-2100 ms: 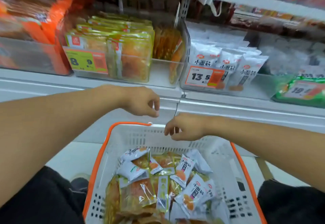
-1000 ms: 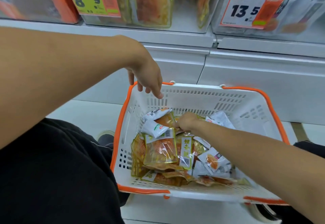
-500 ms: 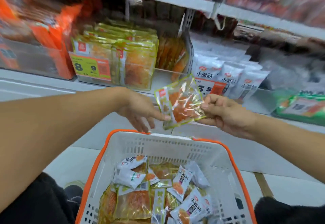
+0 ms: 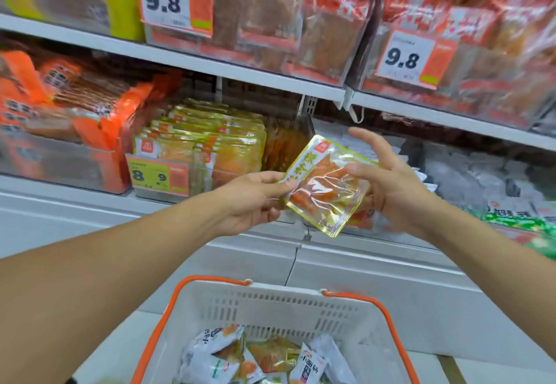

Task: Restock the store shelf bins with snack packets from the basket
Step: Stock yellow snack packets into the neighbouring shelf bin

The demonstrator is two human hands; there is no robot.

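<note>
— How far along?
— Early, I judge. My left hand pinches one packet before the bin; my right hand lies relaxed against it. The basket holds plenty more.

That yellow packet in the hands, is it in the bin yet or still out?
Still out. The yellow packet hangs tilted before the shelf, pinched by the left hand, the right hand spread behind it; the bin sits farther back.
</note>
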